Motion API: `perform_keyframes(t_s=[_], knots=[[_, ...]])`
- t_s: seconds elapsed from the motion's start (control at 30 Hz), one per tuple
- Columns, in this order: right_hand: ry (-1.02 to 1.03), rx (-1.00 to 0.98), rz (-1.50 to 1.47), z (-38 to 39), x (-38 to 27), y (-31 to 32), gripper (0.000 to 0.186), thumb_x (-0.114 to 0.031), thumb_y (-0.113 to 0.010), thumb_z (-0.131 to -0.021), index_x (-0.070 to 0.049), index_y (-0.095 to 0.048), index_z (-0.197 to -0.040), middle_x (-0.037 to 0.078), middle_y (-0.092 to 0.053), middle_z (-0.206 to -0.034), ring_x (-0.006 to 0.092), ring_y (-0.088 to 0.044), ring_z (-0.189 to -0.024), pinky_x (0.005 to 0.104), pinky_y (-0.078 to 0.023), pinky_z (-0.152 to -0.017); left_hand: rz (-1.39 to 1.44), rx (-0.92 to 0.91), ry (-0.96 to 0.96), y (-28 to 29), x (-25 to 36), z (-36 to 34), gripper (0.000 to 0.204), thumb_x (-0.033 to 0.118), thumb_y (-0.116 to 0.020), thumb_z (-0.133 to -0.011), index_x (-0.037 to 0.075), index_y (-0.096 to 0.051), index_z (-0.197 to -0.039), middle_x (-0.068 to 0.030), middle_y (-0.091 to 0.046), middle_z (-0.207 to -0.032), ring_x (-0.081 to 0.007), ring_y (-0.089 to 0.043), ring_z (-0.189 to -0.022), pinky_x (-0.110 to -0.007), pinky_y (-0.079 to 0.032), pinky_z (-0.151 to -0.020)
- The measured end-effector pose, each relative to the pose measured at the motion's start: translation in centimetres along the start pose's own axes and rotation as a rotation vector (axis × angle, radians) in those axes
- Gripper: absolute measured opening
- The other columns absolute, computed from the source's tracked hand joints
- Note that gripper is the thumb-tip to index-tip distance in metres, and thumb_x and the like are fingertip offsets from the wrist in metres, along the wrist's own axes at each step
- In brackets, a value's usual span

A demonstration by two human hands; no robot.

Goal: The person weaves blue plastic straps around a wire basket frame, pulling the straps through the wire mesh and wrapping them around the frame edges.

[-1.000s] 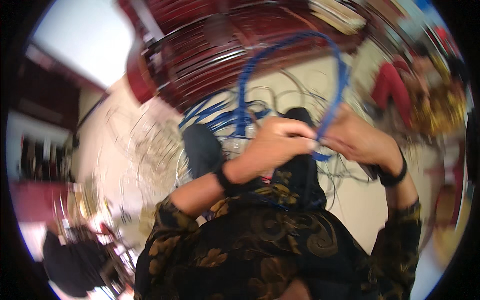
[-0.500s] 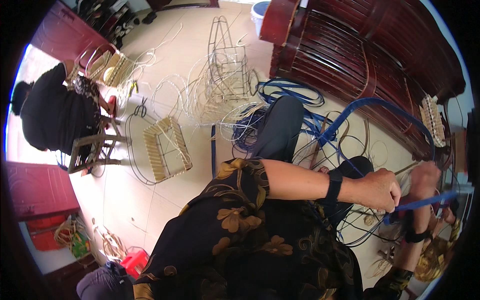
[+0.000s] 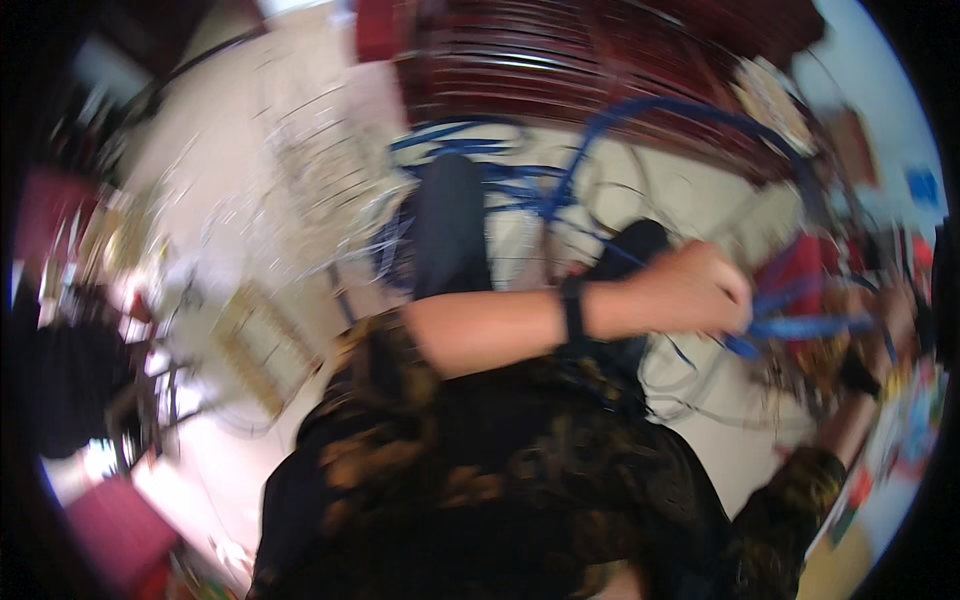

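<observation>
Flat blue strapping [image 3: 810, 328] stretches between my two hands at the right, blurred by motion. My left hand [image 3: 700, 290] is closed on it in front of my body. Out near the right rim, my right hand [image 3: 895, 318] appears closed around the other end of that stretch; its fingers are smeared. A long blue loop arches from the floor near my knees up and over toward the right. More blue strapping [image 3: 460, 135] lies coiled on the floor beyond my knee.
A dark red wooden bench [image 3: 520, 60] stands ahead. To the left are a wire frame [image 3: 320, 150] among pale strands, and a partly woven rectangular frame [image 3: 265, 345]. A person in black [image 3: 70, 370] sits at the far left, beside a wooden chair [image 3: 150, 400].
My view has swung right, so the room shifts left and blurs. My right hand has moved outward from my left hand, with the blue strapping spread between them.
</observation>
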State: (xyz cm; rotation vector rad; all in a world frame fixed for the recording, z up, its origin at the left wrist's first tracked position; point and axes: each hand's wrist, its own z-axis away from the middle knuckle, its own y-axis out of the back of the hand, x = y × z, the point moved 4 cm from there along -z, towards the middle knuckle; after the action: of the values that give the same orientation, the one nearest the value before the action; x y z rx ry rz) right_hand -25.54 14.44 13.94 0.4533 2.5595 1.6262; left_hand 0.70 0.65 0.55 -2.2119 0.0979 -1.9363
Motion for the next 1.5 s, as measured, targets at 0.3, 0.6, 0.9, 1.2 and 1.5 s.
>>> perform_keyframes(t_s=[0.3,0.6,0.9,1.2,1.5], knots=[[0.219,-0.636,-0.655,5.8,-12.9,-4.9,0.023,-0.01,-0.061,-0.09,-0.008,-0.069,-0.111,0.011,-0.069,-0.108,0.0258,-0.061,-0.11,0.0404,-0.031,-0.11,0.01,-0.052,0.142,-0.5,-0.8,-2.3,0.011,0.008,-0.071,-0.087,0.0,-0.075,-0.093,-0.0009,-0.069,-0.075,-0.0032,-0.057,-0.067,-0.02,-0.042,-0.059],[0.361,-0.604,-0.611,5.6,-12.0,-5.6,0.01,-0.016,-0.068,-0.084,-0.008,-0.069,-0.09,0.007,-0.065,-0.084,0.027,-0.062,-0.092,0.0417,-0.04,-0.098,0.071,-0.059,0.155,-1.4,-0.2,-2.1,0.012,0.005,-0.068,-0.088,-0.003,-0.073,-0.095,-0.0046,-0.071,-0.08,-0.0079,-0.065,-0.075,-0.022,-0.052,-0.072],[-0.023,0.308,0.321,3.6,-3.8,1.0,0.008,-0.012,-0.066,-0.073,-0.009,-0.064,-0.081,0.011,-0.064,-0.083,0.0311,-0.06,-0.09,0.0412,-0.044,-0.085,-0.137,-0.072,-0.09,-0.4,-2.9,-1.8,0.012,0.009,-0.069,-0.082,0.0,-0.074,-0.087,-0.005,-0.07,-0.074,-0.0083,-0.063,-0.064,-0.024,-0.049,-0.057],[0.105,-0.11,-0.445,9.1,-9.3,-2.5,0.019,-0.007,-0.059,-0.086,-0.005,-0.065,-0.104,0.014,-0.064,-0.093,0.0292,-0.062,-0.088,0.038,-0.047,-0.082,0.222,-0.038,-0.151,-3.3,-3.7,-1.7,0.007,0.003,-0.072,-0.066,-0.002,-0.074,-0.071,-0.0058,-0.068,-0.062,-0.0104,-0.061,-0.054,-0.026,-0.043,-0.048],[0.307,-0.362,-0.862,7.1,-11.8,-5.6,0.021,-0.004,-0.062,-0.091,-0.001,-0.068,-0.111,0.017,-0.066,-0.101,0.0291,-0.063,-0.086,0.037,-0.049,-0.079,0.206,0.12,-0.096,-0.2,-5.6,-3.3,0.005,-0.003,-0.075,-0.066,-0.002,-0.073,-0.07,-0.0066,-0.065,-0.058,-0.01,-0.052,-0.043,-0.023,-0.033,-0.04]])
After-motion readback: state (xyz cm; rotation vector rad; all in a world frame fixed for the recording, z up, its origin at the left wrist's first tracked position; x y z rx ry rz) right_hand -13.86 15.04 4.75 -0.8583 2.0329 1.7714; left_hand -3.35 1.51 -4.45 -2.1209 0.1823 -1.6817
